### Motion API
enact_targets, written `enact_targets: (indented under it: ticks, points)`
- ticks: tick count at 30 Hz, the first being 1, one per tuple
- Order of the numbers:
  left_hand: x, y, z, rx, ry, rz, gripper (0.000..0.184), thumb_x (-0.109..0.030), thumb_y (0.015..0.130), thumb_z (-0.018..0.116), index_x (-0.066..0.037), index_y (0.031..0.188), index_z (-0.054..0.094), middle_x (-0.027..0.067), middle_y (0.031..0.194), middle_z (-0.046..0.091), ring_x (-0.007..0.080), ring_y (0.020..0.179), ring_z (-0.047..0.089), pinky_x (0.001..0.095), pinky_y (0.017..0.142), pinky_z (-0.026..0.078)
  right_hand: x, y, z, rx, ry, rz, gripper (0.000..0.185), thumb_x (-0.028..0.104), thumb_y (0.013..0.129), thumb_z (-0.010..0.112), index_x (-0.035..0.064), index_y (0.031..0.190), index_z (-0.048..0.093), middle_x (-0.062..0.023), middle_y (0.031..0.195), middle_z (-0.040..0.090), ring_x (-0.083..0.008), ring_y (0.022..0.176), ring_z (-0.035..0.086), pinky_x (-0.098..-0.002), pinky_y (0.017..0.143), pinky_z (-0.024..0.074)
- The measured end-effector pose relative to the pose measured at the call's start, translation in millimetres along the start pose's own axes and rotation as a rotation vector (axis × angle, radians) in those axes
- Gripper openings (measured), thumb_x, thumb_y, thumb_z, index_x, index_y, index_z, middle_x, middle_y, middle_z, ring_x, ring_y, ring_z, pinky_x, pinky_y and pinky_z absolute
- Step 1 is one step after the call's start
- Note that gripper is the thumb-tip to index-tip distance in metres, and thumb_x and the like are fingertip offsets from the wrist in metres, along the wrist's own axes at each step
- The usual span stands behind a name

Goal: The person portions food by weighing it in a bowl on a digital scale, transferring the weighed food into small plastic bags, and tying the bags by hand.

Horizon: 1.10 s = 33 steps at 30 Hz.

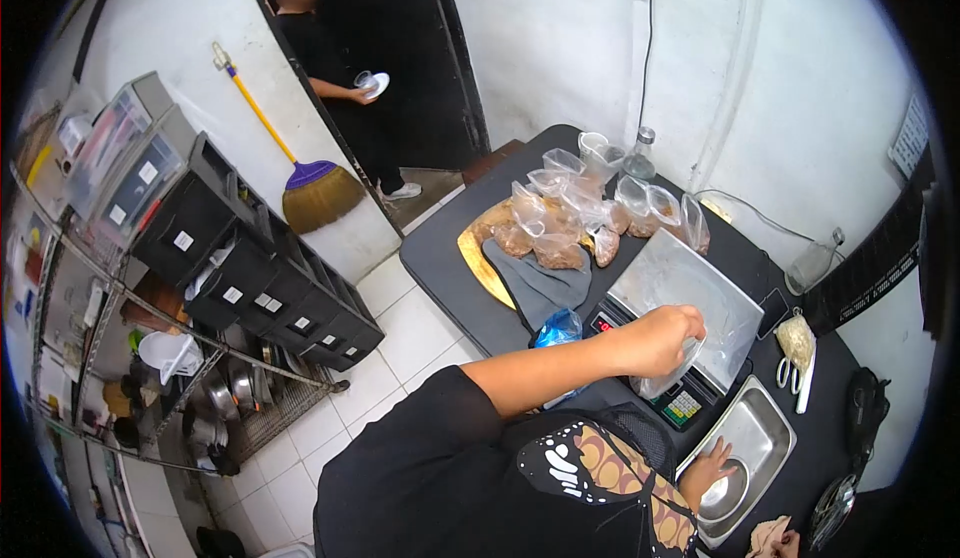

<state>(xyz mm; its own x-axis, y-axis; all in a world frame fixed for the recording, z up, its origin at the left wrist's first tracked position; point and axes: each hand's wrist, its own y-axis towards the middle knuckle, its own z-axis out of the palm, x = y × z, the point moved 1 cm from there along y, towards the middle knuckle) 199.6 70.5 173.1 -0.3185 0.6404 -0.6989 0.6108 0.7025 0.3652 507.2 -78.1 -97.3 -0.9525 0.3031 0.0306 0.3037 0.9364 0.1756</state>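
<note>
My left hand (pixel 672 342) is closed on the top of a clear plastic bag (pixel 662 382), which hangs over the near edge of a digital scale (pixel 690 283). Red digits glow on the scale's display, and its keypad (pixel 683 407) shows beside the bag. How full the bag is, I cannot tell. Lower down, my right hand (pixel 706 472) reaches into a rectangular steel tray (pixel 768 420), its fingers spread at the side of a small round steel bowl (pixel 727 493).
Filled plastic bags (pixel 560 213) crowd a wooden board (pixel 484 264) beside a grey cloth (pixel 545 286). White-handled scissors (pixel 797 378) lie on the right. Another hand (pixel 787 546) holds something beige. A person (pixel 335 83) stands in the doorway. Shelves with bins (pixel 230 248) line the left.
</note>
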Motion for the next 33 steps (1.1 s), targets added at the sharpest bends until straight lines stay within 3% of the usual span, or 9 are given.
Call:
enact_targets:
  ticks: [5,7,9,11,13,15,20,25,33]
  points:
    - [1,-11,-5,-0.004,-0.002,-0.02,0.037,0.004,0.065,0.053,0.006,0.101,0.06,0.0192,0.11,0.056,0.0354,0.102,0.055,0.0376,0.091,0.043,-20,0,36,-0.148,-0.077,-0.119,0.014,0.006,0.078,0.051,0.0046,0.074,0.064,-0.0082,0.134,0.044,-0.0317,0.133,0.029,-0.0645,0.104,0.0104]
    - [0,-13,-8,0.001,-0.008,-0.04,0.039,0.004,0.064,0.051,0.006,0.102,0.059,0.0194,0.111,0.056,0.0358,0.102,0.055,0.0376,0.092,0.043,-9,2,12,-0.008,-0.013,-0.031,0.01,0.008,0.075,0.056,0.0053,0.073,0.065,-0.0091,0.133,0.045,-0.0315,0.132,0.029,-0.0651,0.103,0.0106]
    - [15,-13,-2,-0.007,-0.017,-0.015,0.042,0.003,0.062,0.05,0.006,0.103,0.058,0.0206,0.111,0.056,0.0369,0.103,0.054,0.0377,0.093,0.043,-15,8,11,-0.064,0.105,0.056,0.007,0.009,0.069,0.064,0.005,0.074,0.067,-0.0116,0.133,0.045,-0.0326,0.131,0.031,-0.066,0.102,0.0109]
    - [20,-15,-6,0.005,0.047,-0.001,0.045,0.001,0.061,0.051,0.005,0.105,0.057,0.0211,0.11,0.056,0.0363,0.105,0.054,0.0384,0.095,0.042,-27,15,9,-0.252,0.166,0.075,0.008,0.004,0.068,0.066,0.0055,0.076,0.067,-0.0117,0.131,0.048,-0.0326,0.125,0.039,-0.0586,0.101,0.0215]
    - [15,-15,-12,-0.044,-0.006,-0.019,0.046,0.002,0.062,0.05,0.001,0.108,0.058,0.0171,0.11,0.057,0.0285,0.088,0.059,0.0337,0.077,0.049,-6,31,-54,-0.399,0.295,0.057,0.008,0.007,0.074,0.065,0.0045,0.081,0.067,-0.0155,0.118,0.058,-0.0354,0.116,0.047,-0.0401,0.098,0.0362]
    - [10,-14,-13,-0.034,-0.029,-0.011,0.043,0.004,0.065,0.052,-0.001,0.107,0.06,0.0115,0.108,0.059,0.0178,0.07,0.055,0.0266,0.064,0.047,27,45,-126,-0.457,0.634,0.068,0.007,0.005,0.076,0.065,0.003,0.082,0.067,-0.0133,0.116,0.059,-0.0313,0.115,0.049,-0.0377,0.099,0.0357]
    - [1,-9,-3,0.023,-0.083,-0.068,0.042,0.007,0.068,0.053,0.0,0.11,0.059,0.0107,0.11,0.058,0.0144,0.072,0.055,0.0251,0.064,0.046,107,60,-262,-0.603,0.934,-0.281,0.014,0.002,0.068,0.069,0.0061,0.081,0.07,-0.0114,0.108,0.061,-0.0293,0.112,0.05,-0.0396,0.097,0.0365]
    - [-2,-6,1,0.034,-0.121,-0.02,0.044,0.009,0.068,0.052,0.001,0.11,0.059,0.0124,0.113,0.057,0.015,0.077,0.056,0.0246,0.065,0.046,172,63,-264,-0.487,0.936,-0.561,0.017,0.006,0.063,0.072,0.0081,0.079,0.069,-0.0116,0.1,0.058,-0.03,0.095,0.053,-0.0375,0.082,0.0426]
    - [-5,-6,-6,0.093,-0.073,0.0,0.045,0.012,0.068,0.049,0.001,0.11,0.059,0.0129,0.114,0.056,0.0177,0.087,0.058,0.0261,0.071,0.046,181,76,-241,-0.137,0.504,-0.623,0.016,0.008,0.07,0.058,0.0074,0.086,0.062,-0.0068,0.081,0.054,-0.0253,0.085,0.057,-0.0356,0.07,0.0468]
